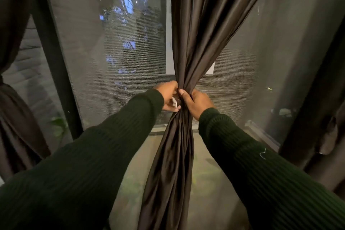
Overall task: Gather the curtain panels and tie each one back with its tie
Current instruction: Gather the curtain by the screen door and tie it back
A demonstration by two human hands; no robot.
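Observation:
A dark brown curtain panel point(197, 30) hangs in the middle of the window, bunched into a narrow waist at hand height and falling loose below. My left hand point(168, 95) grips the left side of that waist, with a small white piece point(175, 102), perhaps the tie's end, showing between its fingers. My right hand point(197, 101) clasps the right side of the gathered cloth, thumb pressed on the front. The tie itself is mostly hidden by my hands. A second brown panel point(13, 99) at the far left hangs cinched at its waist.
A mesh window screen point(112, 52) with a dark vertical frame post point(54, 58) stands behind the curtain. A pale sill point(211, 183) lies below. More dark curtain fabric point(321, 117) hangs at the right edge. A green plant leaf point(58, 123) shows low left.

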